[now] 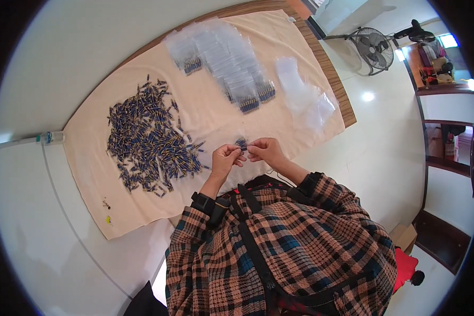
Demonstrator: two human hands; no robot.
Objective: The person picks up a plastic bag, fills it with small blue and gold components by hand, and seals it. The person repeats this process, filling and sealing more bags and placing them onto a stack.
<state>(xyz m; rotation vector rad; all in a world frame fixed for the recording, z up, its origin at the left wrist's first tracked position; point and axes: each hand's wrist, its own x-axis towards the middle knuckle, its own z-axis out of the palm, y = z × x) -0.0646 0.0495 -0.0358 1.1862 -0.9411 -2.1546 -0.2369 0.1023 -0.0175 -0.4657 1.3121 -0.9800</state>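
Observation:
Near the table's front edge, my left hand (pixel 225 160) and my right hand (pixel 270 153) meet with fingertips pinched. Between them is a small dark blue connector-like piece (pixel 243 149), touched by both hands; its exact kind is too small to tell. Just beyond the fingertips lies a little cluster of similar blue pieces (pixel 240 142), partly hidden. To the left spreads a large loose heap of blue pieces with gold-coloured ends (pixel 147 139). Farther off, overlapping clear plastic bags (pixel 221 55) lie in rows, some with blue pieces lined up at their near ends (pixel 249 105).
A cream cloth (pixel 142 210) covers the wooden table (pixel 347 113). More clear bags (pixel 300 89) lie at the right. Tiny bits (pixel 106 203) and a yellow-green item (pixel 109 219) sit at the left corner. A fan (pixel 372 48) stands on the floor beyond.

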